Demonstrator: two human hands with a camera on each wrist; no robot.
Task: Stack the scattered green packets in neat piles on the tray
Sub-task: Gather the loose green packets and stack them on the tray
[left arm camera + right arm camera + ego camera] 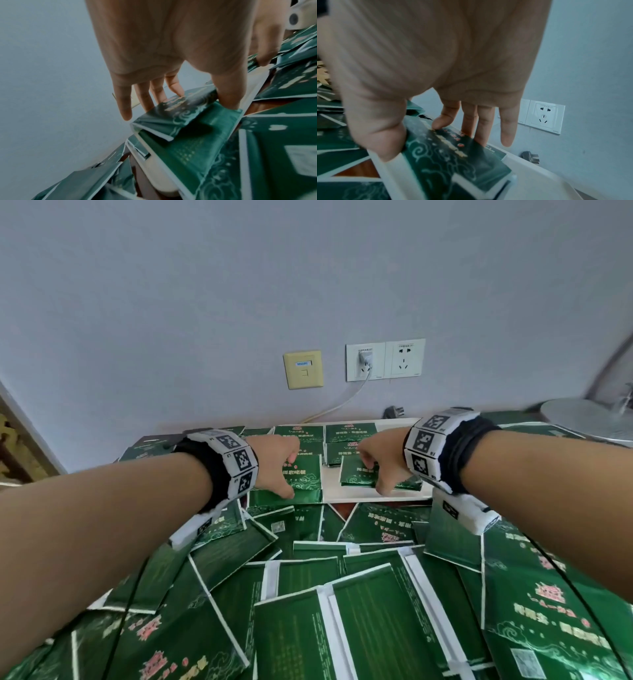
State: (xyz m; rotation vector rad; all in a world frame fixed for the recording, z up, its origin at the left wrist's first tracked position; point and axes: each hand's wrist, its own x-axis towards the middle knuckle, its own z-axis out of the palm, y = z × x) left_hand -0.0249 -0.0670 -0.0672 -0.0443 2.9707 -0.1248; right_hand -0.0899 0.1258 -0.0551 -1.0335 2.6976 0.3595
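Between the left hand's (274, 460) thumb (226, 92) and fingers (145, 97), a green packet (303, 474) is being pinched by its near and far edges; this left packet is sitting on top of another green packet, over the near-left corner of the white tray (346, 491). Just beside it, the right hand (380, 457) is gripping a second packet (359, 475) the same way, thumb (385, 142) on the near edge and fingers (469, 121) curling over the far edge, with the little finger sticking out straight and touching nothing. That right packet is lying slightly skewed on the tray's bare floor, a strip of white showing between the two held packets. Beyond the fingertips, flat piles (349, 440) of packets are lying side by side along the tray's far part. Behind the thumbs, towards the person, loose packets (342, 594) are overlapping at all angles across the table. Past the fingers, wall sockets (385, 359) are showing, one holding a plug with a cable.
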